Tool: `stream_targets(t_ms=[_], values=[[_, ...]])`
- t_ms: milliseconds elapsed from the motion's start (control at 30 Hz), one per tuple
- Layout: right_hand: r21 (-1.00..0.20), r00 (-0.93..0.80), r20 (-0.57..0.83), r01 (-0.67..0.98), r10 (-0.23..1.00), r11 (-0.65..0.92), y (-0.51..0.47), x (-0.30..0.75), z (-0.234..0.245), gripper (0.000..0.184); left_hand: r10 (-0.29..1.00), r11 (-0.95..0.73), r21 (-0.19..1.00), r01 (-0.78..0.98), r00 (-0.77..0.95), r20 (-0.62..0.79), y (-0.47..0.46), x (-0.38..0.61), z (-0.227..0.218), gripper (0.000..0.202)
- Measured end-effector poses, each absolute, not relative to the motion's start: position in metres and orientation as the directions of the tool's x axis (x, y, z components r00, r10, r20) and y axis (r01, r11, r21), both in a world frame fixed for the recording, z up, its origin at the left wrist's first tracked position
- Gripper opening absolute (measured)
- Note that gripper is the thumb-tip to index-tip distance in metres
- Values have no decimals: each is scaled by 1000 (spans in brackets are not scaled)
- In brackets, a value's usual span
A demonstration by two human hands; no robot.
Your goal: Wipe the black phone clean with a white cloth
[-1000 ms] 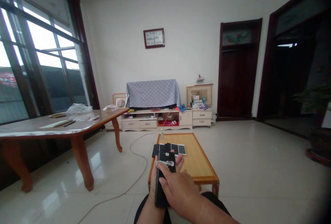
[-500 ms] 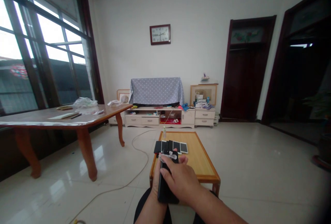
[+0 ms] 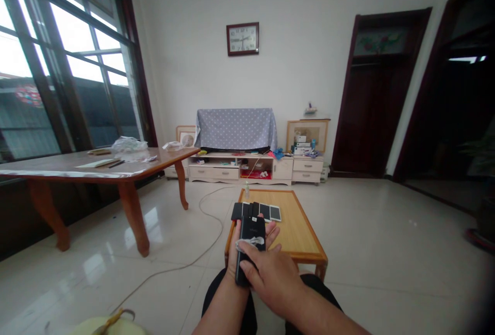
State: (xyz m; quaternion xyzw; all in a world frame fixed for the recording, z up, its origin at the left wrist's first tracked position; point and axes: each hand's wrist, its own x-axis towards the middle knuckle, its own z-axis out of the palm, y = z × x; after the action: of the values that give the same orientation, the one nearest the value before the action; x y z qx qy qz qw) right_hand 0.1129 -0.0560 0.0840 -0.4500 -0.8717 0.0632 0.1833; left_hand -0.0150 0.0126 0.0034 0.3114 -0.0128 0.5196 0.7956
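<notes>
A black smartphone [image 3: 251,227] lies back side up across my left hand [image 3: 232,258], which supports it from below. The fingers of that hand show past the phone's right edge, partly curled; the rest of the palm is hidden. My right hand [image 3: 275,274] presses a crumpled white wipe [image 3: 253,243] against the middle of the phone's back. Its thumb also touches the phone lower down. Just beyond the hands, several more phones and tablets [image 3: 275,213] lie in a row on the small wooden table [image 3: 299,224].
A small clear bottle [image 3: 247,189] stands at the small table's far edge. To the left is a large brown table [image 3: 127,169] with plastic bags. A cable [image 3: 170,270] runs across the floor. Beyond stands a low white cabinet [image 3: 216,174] under a cloth-covered object.
My right hand has drawn the wipe from the phone's top end down to its middle, uncovering the upper back. The camera view has tilted down slightly.
</notes>
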Motion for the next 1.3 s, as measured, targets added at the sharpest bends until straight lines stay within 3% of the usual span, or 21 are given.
stream_targets(t_ms=[133, 367, 600, 833, 1100, 1300], values=[[-268, -481, 282, 791, 830, 550, -45, 111, 95, 44, 842, 227, 486, -844, 421, 338, 14, -6, 4, 67], [-320, -611, 246, 681, 752, 658, -75, 116, 69, 46, 836, 248, 472, -846, 433, 338, 10, -23, 11, 69], [-274, -393, 275, 843, 877, 463, -29, 121, 94, 49, 844, 228, 460, -858, 409, 346, 15, -10, 9, 67], [-297, -515, 198, 779, 834, 552, -65, 116, 68, 55, 843, 266, 423, -866, 422, 334, 8, -23, 15, 70], [-338, -333, 282, 843, 900, 418, -21, 121, 91, 57, 916, 217, 392, -894, 326, 235, 7, -9, 17, 73], [-339, -385, 238, 828, 892, 448, -47, 116, 69, 64, 906, 233, 394, -889, 346, 243, 2, -17, 21, 72]])
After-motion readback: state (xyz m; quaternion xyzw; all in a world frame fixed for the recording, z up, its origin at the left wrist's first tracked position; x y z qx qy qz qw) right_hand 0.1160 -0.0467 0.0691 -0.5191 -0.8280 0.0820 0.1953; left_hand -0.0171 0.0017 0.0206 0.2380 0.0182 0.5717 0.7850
